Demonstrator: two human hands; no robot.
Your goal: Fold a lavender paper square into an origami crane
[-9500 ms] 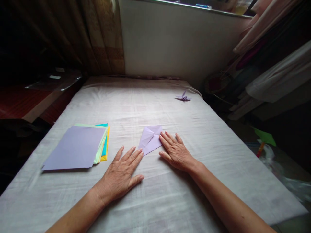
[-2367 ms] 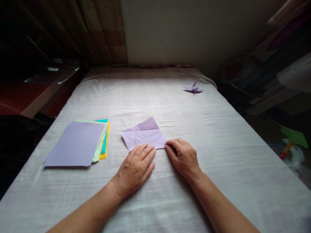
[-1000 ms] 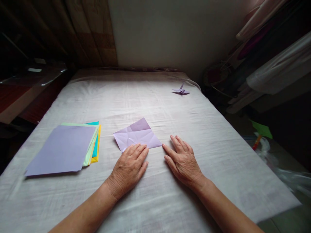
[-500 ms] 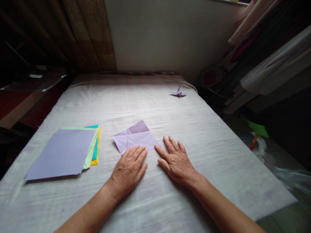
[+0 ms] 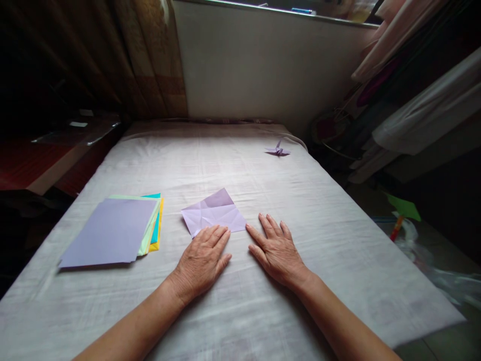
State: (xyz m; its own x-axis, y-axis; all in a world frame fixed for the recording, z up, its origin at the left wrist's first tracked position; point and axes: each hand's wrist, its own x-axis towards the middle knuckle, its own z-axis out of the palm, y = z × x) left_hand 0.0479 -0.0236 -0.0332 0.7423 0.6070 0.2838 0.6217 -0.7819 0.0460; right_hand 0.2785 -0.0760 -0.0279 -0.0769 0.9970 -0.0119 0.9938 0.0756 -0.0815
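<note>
A creased sheet of light purple origami paper (image 5: pixel 216 213) lies in front of me, its far corner pointing toward the wall. My left hand (image 5: pixel 205 255) rests flat with its fingertips over the paper's near edge, covering part of it. At the paper's right corner, the index fingertip of my right hand (image 5: pixel 276 248) lies close to or touching it; I cannot tell which. The other right fingers are spread on the cloth. Neither hand grips anything.
To the left sits a stack of coloured paper (image 5: pixel 108 230), purple on top. A folded purple paper crane (image 5: pixel 278 150) stands at the far right of the cloth-covered table (image 5: pixel 338 301). Hanging clothes (image 5: pixel 432 115) and a curtain (image 5: pixel 158 65) flank the wall.
The camera view has tilted up slightly and shifted left, so more of the window ledge shows. Both hands and the purple paper keep the same pose relative to each other.
</note>
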